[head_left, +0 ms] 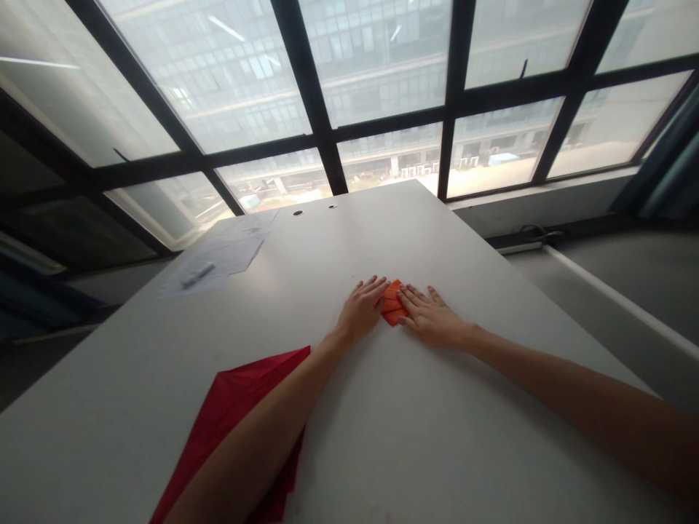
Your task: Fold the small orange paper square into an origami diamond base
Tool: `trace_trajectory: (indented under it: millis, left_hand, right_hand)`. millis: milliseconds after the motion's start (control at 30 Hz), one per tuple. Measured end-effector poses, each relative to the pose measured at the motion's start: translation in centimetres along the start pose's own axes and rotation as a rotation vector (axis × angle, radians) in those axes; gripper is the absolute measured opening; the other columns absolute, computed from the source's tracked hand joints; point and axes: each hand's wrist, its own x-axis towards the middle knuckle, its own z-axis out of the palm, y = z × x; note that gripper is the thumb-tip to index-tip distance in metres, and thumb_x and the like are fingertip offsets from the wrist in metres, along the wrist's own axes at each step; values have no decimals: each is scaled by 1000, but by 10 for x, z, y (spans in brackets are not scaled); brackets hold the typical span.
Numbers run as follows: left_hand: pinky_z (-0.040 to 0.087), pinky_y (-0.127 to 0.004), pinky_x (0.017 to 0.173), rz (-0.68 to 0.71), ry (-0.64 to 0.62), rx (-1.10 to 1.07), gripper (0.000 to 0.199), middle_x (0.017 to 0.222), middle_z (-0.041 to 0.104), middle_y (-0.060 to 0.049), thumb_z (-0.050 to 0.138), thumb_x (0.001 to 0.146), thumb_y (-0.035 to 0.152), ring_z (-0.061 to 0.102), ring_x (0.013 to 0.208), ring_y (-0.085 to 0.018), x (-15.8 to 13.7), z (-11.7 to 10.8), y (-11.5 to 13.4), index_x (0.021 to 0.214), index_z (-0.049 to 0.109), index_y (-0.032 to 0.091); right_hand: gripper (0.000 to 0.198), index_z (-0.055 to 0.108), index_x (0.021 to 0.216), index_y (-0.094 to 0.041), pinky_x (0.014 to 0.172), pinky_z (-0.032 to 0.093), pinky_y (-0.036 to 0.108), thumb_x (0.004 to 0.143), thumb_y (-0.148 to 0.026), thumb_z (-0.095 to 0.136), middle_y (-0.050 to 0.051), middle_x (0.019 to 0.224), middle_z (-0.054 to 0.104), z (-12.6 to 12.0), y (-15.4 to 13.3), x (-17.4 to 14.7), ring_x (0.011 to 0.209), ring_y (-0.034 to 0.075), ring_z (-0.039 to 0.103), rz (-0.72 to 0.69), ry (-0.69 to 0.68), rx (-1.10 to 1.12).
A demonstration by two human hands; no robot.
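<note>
While the left hand (360,309) lies open along one edge of a small creased orange piece (392,304), the right hand (431,319) is spread flat over the other edge, so it's sitting on the white bench (464,429) right between them. Some red sheet (234,393) is closer in, partly behind the left forearm (273,429), and loose papers (234,251) lie well past the left hand.

One orange piece (392,313), one red sheet (240,393), one table (464,437) and two table holes (298,213) are counted. Two hands are seen: one left hand (360,309), one right hand (431,319). The white papers (232,244) cannot be counted exactly.
</note>
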Motion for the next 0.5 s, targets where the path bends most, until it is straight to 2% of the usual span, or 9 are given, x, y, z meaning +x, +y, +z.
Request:
trace_trajectory:
  millis: [67, 200, 267, 367, 500]
  left_hand:
    - [21, -43, 122, 79, -72, -11, 49, 153, 41, -1, 35, 98, 28, 30, 146, -18, 0, 1, 4, 148, 39, 29]
    - [23, -44, 121, 65, -166, -9, 50, 156, 36, -1, 32, 99, 29, 31, 146, -18, 0, 5, 6, 150, 35, 30]
    - [23, -43, 121, 64, -164, -9, 49, 156, 37, 0, 30, 100, 29, 31, 145, -18, 0, 6, 5, 148, 37, 30]
    - [24, -43, 120, 66, -126, -18, 46, 153, 41, 0, 32, 100, 29, 34, 144, -18, 1, 6, 4, 144, 45, 29]
    - [36, -39, 113, 51, -51, -63, 38, 138, 58, -2, 37, 98, 29, 49, 130, -20, 3, 4, 3, 126, 64, 28]
  right_hand:
    - [69, 22, 155, -13, 119, 9, 58, 100, -54, 22, 14, 160, 23, 0, -1, 0, 150, 27, 15, -2, 7, 2]
    - [64, 25, 154, -12, 119, 10, 57, 101, -48, 25, 14, 160, 24, 0, -4, 1, 150, 26, 19, 13, 28, 18]
    - [61, 29, 153, -11, 120, 12, 55, 102, -45, 26, 14, 159, 29, -1, -5, 2, 148, 25, 23, 29, 59, 49]
    - [54, 43, 146, -11, 118, 24, 46, 103, -36, 25, 14, 152, 43, -4, -3, 4, 142, 23, 36, 113, 188, 126]
    - [36, 70, 115, -19, 103, 40, 36, 99, -30, 40, 10, 126, 65, -8, 3, 6, 118, 22, 54, 215, 341, 169]
